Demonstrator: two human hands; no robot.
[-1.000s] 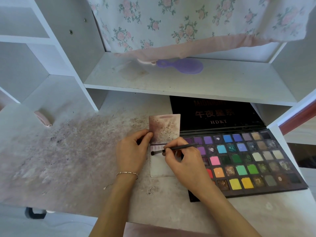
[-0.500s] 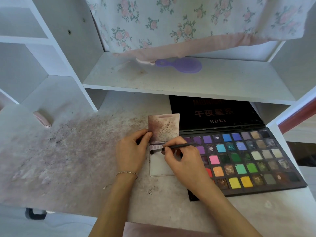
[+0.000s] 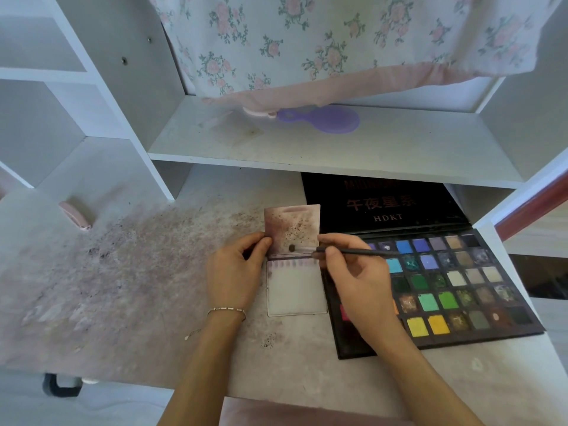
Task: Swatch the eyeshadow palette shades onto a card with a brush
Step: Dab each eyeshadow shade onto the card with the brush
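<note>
A white card (image 3: pixel 295 290) lies flat on the desk with a row of faint purple swatches along its top edge. Behind it a stained, speckled card (image 3: pixel 292 229) stands up. My left hand (image 3: pixel 235 269) pinches the cards at their left edge where they meet. My right hand (image 3: pixel 353 278) grips a thin dark brush (image 3: pixel 338 249), whose tip hovers at the stained card's lower part. The open eyeshadow palette (image 3: pixel 445 284), with several rows of coloured pans, lies to the right, partly under my right hand.
The palette's black lid (image 3: pixel 381 204) leans under a white shelf (image 3: pixel 338 152) holding a purple hand mirror (image 3: pixel 325 119). A floral cloth (image 3: pixel 338 41) hangs above. The desk top (image 3: pixel 123 272) is smeared with powder; a pink object (image 3: pixel 75 215) lies at the left.
My right hand lifted the brush up from the white card's top edge to the stained card behind it. My left hand kept its hold.
</note>
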